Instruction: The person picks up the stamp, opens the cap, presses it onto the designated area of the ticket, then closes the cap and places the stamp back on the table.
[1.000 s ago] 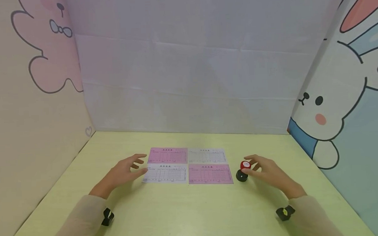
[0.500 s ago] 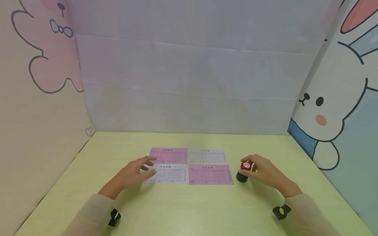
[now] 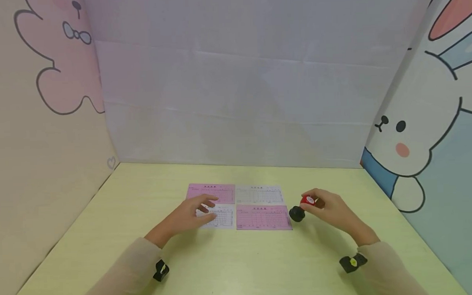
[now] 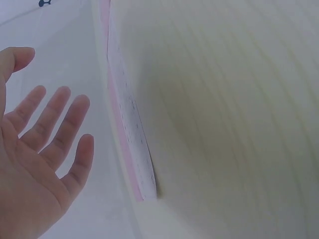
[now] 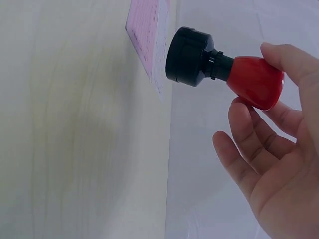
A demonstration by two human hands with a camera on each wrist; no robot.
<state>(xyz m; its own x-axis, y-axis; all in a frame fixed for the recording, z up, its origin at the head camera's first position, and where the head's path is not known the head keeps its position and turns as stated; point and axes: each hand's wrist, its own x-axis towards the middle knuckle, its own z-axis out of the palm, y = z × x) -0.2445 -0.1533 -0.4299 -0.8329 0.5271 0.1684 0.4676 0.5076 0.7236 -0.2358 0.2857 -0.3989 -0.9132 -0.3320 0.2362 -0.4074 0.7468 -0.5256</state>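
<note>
My right hand (image 3: pixel 328 207) pinches a stamp by its red knob (image 5: pixel 255 79) between thumb and fingers. The stamp's black round base (image 5: pixel 187 57) points left, tilted, toward the printed slips in the head view. My left hand (image 3: pixel 193 214) has its fingers spread and holds nothing; it hovers over the two left slips and partly hides them. Four-part rows of forms lie flat together: a pink slip (image 3: pixel 222 192) and a white slip (image 3: pixel 259 194) behind, a white slip (image 3: pixel 224 216) and a pink slip (image 3: pixel 263 217) in front. In the left wrist view the palm and fingers (image 4: pixel 65 129) show.
The slips lie on a pale yellow wood-grain table (image 3: pixel 240 269). A white sheet backdrop (image 3: pixel 234 87) stands behind it. Side panels bear a pink cartoon figure (image 3: pixel 69 79) at left and a white rabbit (image 3: pixel 411 137) at right. Each wrist carries a black strap device.
My right hand has closed on the stamp's red knob and lifted and tilted it, its base swinging left. My left hand has moved right, over the left slips.
</note>
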